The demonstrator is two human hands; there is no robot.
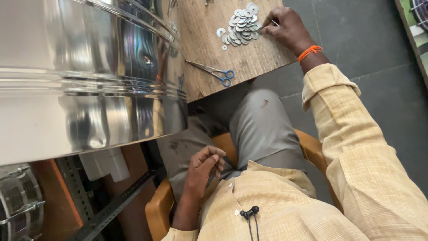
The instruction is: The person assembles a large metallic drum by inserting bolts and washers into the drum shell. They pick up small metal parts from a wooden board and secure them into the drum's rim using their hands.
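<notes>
Closest to the camera, the person's left hand (pixel 203 167) rests in the lap against the grey trousers, fingers curled loosely inward; nothing shows in it, though the palm is turned away and a small part could hide there. It sits above the edge of the orange-brown chair seat (pixel 157 209).

Farther out, a large polished steel drum (pixel 84 76) fills the left of the view and overhangs the wooden board (pixel 203 62). On that board lie scissors with blue handles (pixel 213 70), blades closed, well apart from the work.

At the far end, the right hand (pixel 285 27), an orange band at its wrist, reaches to the right edge of a pile of flat metal washers (pixel 241 24). Thumb and forefinger are pinched nearly together at the pile's rim, apparently on a single washer, though the piece itself is too small to make out.

To pick cleanly here, it would seem best to slide one washer off the heap's edge before lifting, so that stacked neighbours do not cling and come along.
</notes>
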